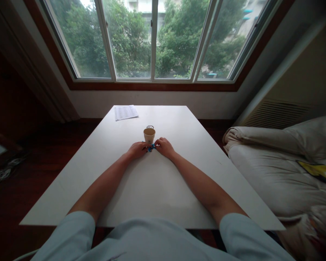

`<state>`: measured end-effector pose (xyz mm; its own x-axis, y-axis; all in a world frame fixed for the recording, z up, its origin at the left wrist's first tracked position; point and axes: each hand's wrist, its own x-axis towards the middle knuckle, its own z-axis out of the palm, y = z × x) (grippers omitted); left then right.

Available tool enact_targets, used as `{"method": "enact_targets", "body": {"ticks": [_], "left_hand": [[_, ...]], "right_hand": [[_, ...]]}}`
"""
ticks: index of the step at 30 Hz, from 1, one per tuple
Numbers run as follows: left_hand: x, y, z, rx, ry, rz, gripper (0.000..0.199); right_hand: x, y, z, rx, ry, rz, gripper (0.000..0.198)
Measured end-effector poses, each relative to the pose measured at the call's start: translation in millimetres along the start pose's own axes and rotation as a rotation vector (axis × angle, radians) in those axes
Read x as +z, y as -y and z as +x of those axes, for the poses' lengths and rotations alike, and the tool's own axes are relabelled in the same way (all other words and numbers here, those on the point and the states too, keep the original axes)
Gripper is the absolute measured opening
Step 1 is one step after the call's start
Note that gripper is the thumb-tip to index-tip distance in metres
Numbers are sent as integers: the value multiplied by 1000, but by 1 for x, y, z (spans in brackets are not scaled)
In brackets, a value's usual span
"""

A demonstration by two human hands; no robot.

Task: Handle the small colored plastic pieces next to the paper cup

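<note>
Both arms reach out over the white table (152,195), and the hands meet close to a beige paper cup (149,136) that stands upright. Between the fingertips lie small blue and dark pieces (151,147), too small to name. My left hand (138,150) rests at their left side with its fingers bent together; what is under them is hidden. From the right, my right hand (165,147) pinches at the blue pieces with thumb and fingers. Behind the cup is a thin dark looped thing (150,127), partly covered by it.
Printed paper sheets (126,112) lie at the table's far left corner. A cushioned sofa (260,174) with a yellow and black item (317,170) on it stands along the right. Beyond the far edge is a window (152,43). Cables (7,172) lie on the floor at left.
</note>
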<state>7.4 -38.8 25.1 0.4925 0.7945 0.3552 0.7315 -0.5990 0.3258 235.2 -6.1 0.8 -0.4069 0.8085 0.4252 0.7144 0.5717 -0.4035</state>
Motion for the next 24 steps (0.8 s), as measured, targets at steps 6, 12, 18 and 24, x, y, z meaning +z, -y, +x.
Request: {"method": "enact_targets", "body": {"ticks": [6,12,18,24], "left_hand": [[0,1,0,-12,25,15,28],[0,3,1,-50,9,12,27],[2,7,1,-65,-9,-6,26],[2,6,0,-98,36,-25,24]], "right_hand": [[0,0,0,-2,-3,-9,10],[-1,0,0,12,-9,-26,10],[0,0,0,13,-3,-43,9],[1,-2,0,19,-2,-54,9]]}}
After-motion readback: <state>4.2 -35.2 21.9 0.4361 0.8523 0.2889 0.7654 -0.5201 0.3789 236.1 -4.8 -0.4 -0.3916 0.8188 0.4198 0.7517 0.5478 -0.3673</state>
